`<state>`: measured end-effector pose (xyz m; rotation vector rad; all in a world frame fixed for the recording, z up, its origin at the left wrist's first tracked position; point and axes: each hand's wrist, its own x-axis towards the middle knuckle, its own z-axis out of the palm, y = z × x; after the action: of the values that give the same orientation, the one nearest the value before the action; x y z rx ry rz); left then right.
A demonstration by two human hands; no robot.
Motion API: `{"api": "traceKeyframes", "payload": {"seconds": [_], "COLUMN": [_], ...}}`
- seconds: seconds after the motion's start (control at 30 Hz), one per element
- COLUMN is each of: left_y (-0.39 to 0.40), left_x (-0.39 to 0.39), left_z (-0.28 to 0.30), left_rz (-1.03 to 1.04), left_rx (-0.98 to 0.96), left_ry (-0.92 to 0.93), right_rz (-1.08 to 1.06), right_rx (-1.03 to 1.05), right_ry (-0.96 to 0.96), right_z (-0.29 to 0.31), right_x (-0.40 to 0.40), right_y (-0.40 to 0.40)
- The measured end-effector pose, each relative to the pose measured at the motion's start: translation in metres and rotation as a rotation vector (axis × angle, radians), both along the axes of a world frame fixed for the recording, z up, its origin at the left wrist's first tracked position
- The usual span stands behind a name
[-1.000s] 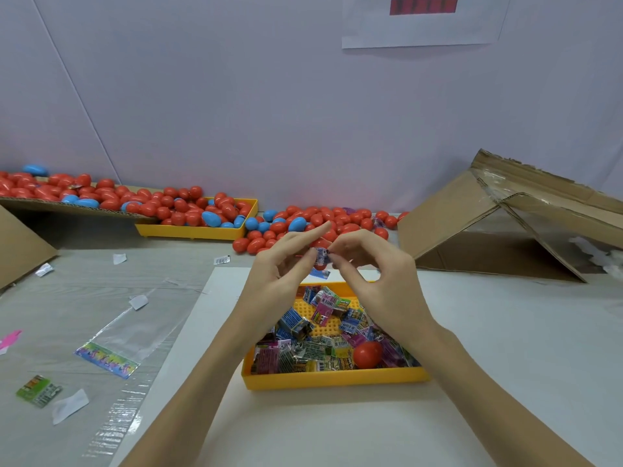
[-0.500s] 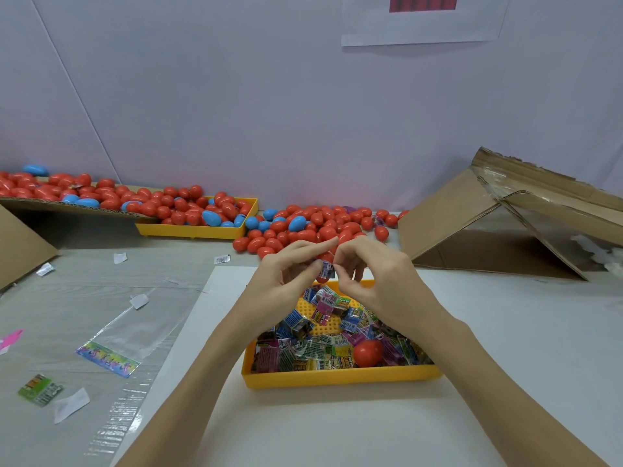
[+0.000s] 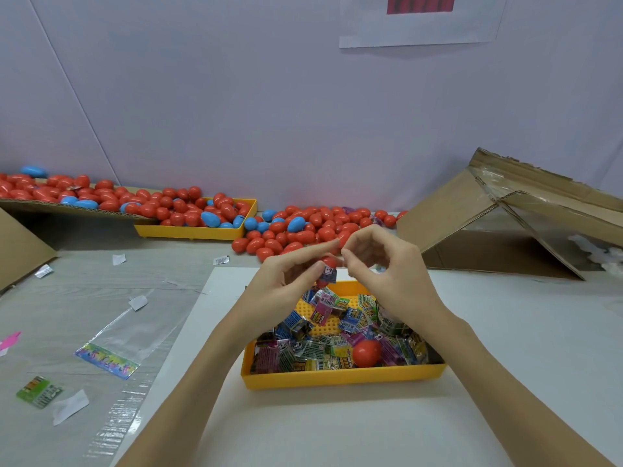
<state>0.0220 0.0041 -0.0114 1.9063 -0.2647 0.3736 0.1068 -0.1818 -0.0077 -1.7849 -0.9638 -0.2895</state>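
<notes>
Above the yellow tray (image 3: 337, 379), my left hand (image 3: 286, 284) grips a red plastic egg (image 3: 328, 262) between thumb and fingers. A small printed packet (image 3: 329, 274) lies against the egg's front. My right hand (image 3: 387, 274) has its fingers curled, and its thumb and fingertips pinch the packet's right edge. Most of the egg is hidden by the packet and my fingers. The tray is filled with several more colourful packets (image 3: 323, 315), and one red egg (image 3: 366, 352) lies among them at the front right.
A heap of red and blue eggs (image 3: 303, 230) lies along the wall, beside a second yellow tray (image 3: 188, 232) and a cardboard sheet (image 3: 50, 207) loaded with eggs. A collapsed cardboard box (image 3: 505, 230) stands at right. A clear bag (image 3: 124, 335) and paper scraps lie left.
Both hands stayed together over the tray and shifted slightly right. The red egg now shows behind the packet, and my right fingers have curled closer round it.
</notes>
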Motion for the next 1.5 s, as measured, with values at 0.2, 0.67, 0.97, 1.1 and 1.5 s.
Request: {"api": "traceKeyframes", "payload": {"seconds": [0.2, 0.67, 0.97, 1.1, 1.5], "left_y": [0.002, -0.005, -0.005, -0.006, -0.002], "left_x": [0.005, 0.007, 0.008, 0.007, 0.007], "left_z": [-0.004, -0.008, -0.005, -0.003, -0.002], "left_rz": [0.063, 0.234, 0.188, 0.219, 0.174], "left_rx": [-0.092, -0.023, -0.301, -0.213, -0.078], "left_ry": [-0.036, -0.267, -0.108, -0.179, -0.174], "right_rz": [0.150, 0.221, -0.055, 0.108, 0.283], "right_rx": [0.118, 0.428, 0.180, 0.321, 0.407], "right_ry": [0.486, 1.026, 0.371, 0.725, 1.014], "right_z": [-0.003, -0.005, -0.011, -0.008, -0.005], "right_x": [-0.006, -0.018, -0.020, -0.020, -0.018], "right_y": [0.010, 0.019, 0.022, 0.024, 0.022]}}
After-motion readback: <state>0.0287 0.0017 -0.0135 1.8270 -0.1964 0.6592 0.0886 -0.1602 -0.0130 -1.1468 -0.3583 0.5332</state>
